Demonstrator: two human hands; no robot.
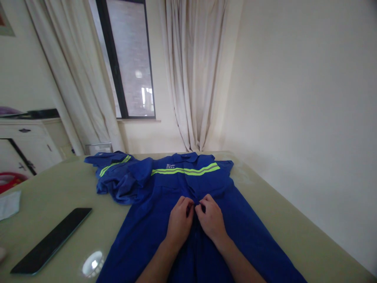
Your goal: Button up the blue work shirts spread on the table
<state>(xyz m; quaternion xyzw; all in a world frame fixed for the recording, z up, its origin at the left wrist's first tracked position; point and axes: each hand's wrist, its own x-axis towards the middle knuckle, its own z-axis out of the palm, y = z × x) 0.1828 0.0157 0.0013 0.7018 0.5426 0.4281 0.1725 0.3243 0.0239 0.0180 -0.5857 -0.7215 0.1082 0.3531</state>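
Note:
A blue garment (235,220) with a collar and a yellow-green reflective stripe across its chest lies spread out, front side up, on the pale green table. My left hand (180,220) and my right hand (210,218) meet over its centre front, below the stripe. Fingers of both hands are pinched on the fabric along the front opening, with a small gap between the hands. Whatever small part lies between the fingertips is too hidden to make out. Beside the garment, on its left, is a crumpled blue garment (123,182) with a similar stripe.
On the left of the table (100,236) lie a long dark flat object (53,241) and a white cloth or paper (10,205). A wall (309,137) runs along the right edge. Behind are curtains (194,70), a window and a white cabinet (32,141).

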